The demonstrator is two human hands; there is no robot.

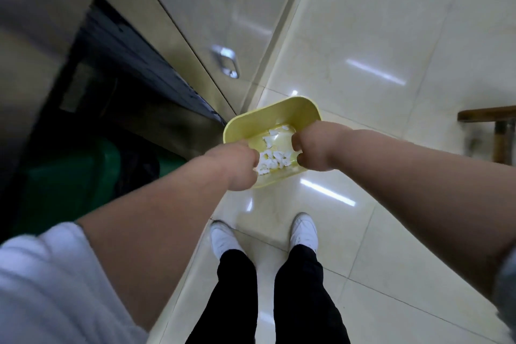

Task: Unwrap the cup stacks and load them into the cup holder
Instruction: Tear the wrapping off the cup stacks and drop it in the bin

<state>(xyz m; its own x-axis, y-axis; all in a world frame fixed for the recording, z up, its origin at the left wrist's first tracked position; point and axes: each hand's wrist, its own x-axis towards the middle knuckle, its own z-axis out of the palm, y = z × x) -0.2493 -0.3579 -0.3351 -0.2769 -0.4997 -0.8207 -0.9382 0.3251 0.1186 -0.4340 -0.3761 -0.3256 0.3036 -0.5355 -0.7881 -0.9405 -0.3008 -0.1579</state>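
Yellow tub [275,112] of white scraps [272,160], no readable writing.

One wide-angle view comes from the person's head and looks steeply down, almost straight at the tiled floor [391,148]. Both forearms stretch away from the lens into mid-frame, and the white shoes [303,230] stand near the bottom centre, right under the camera. A steel cabinet door [212,8] tilts across the upper left. Straight edges bow toward the borders, and the picture is slightly blurred.
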